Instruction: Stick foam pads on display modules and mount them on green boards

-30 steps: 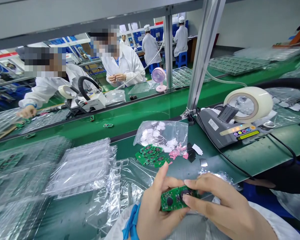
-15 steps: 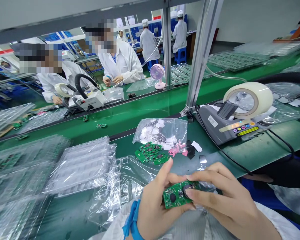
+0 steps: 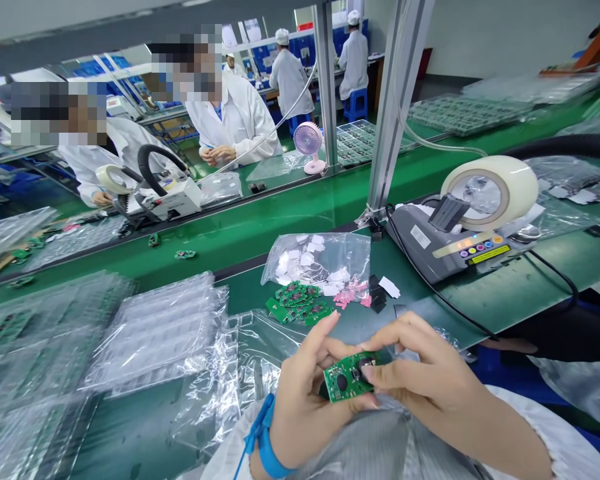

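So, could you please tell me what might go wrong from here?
The left hand and right hand hold the green circuit board with bare fingers, the right thumb at a dark component; uneven pressure could perhaps shift or smudge it.

The loose circuit boards overlap in a pile, so they might scratch one another.

Small pink pieces lie scattered right beside that pile and could get mixed in.
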The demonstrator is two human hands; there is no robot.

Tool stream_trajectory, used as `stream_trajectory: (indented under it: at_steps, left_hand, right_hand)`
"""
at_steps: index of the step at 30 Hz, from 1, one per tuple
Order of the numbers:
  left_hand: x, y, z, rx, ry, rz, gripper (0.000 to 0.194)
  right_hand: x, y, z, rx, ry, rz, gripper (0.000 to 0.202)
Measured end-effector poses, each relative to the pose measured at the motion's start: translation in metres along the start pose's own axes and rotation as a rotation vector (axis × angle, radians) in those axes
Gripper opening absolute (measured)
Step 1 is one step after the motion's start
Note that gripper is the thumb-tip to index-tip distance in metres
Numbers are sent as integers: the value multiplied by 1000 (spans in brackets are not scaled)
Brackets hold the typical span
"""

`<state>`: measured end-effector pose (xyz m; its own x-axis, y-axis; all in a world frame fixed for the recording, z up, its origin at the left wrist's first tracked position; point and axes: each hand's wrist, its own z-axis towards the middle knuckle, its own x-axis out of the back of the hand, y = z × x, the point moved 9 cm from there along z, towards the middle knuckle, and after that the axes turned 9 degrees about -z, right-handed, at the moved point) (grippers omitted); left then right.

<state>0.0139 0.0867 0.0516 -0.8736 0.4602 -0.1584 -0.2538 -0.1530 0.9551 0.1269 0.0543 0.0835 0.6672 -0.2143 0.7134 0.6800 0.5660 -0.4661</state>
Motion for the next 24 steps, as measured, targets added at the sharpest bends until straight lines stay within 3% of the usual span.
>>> stream_trajectory:
  at_steps: [8, 14, 19, 21, 24]
  left_hand:
    - [0, -5, 0, 57, -27, 188, 81]
    - [8, -38, 4, 384, 63, -160, 53]
    - [3, -81, -4, 746, 5, -426, 61]
    - [6, -91, -3, 790, -12, -394, 64]
    - [12, -93, 7, 757, 14, -324, 63]
  right_hand:
    - [-5, -4, -1, 20, -15, -87, 20]
    - [-6, -3, 0, 113, 63, -145, 25]
    - [-33, 10, 0, 84, -197, -85, 35]
    - [-42, 16, -2, 76, -267, -54, 39]
    - [-42, 26, 0, 73, -206, -39, 38]
